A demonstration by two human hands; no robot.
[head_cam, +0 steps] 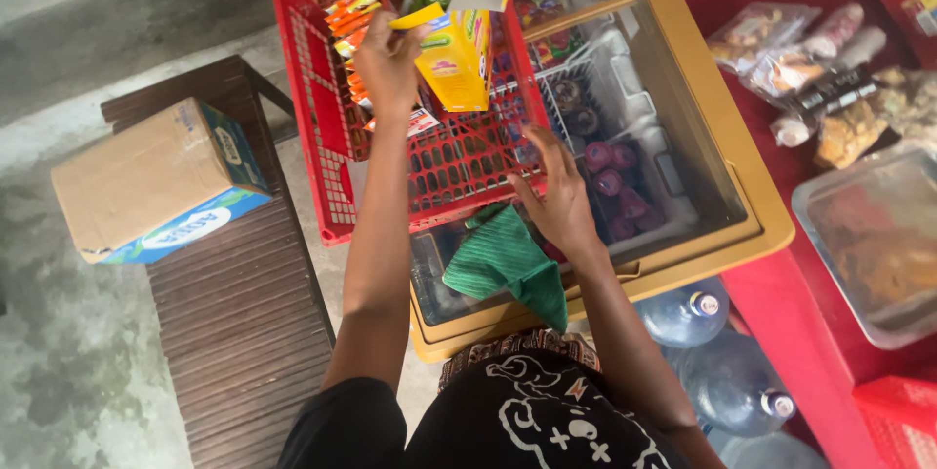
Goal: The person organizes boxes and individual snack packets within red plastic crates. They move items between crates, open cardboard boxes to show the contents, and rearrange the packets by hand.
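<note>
My left hand (388, 61) grips the flap of a yellow carton (455, 57) and holds it above a red plastic crate (317, 98) that contains several snack packets (353, 12). My right hand (559, 198) rests with fingers spread on the near edge of the crate, holding nothing. A green cloth (506, 264) lies just below that hand on the glass lid of a yellow chest freezer (742, 186). The crate sits on top of the freezer.
A cardboard box (156, 181) sits on a dark wooden bench (239, 313) at the left. Large water bottles (727, 381) stand at the lower right. Bagged snacks (810, 69) and a clear tub (874, 235) lie on a red counter at the right.
</note>
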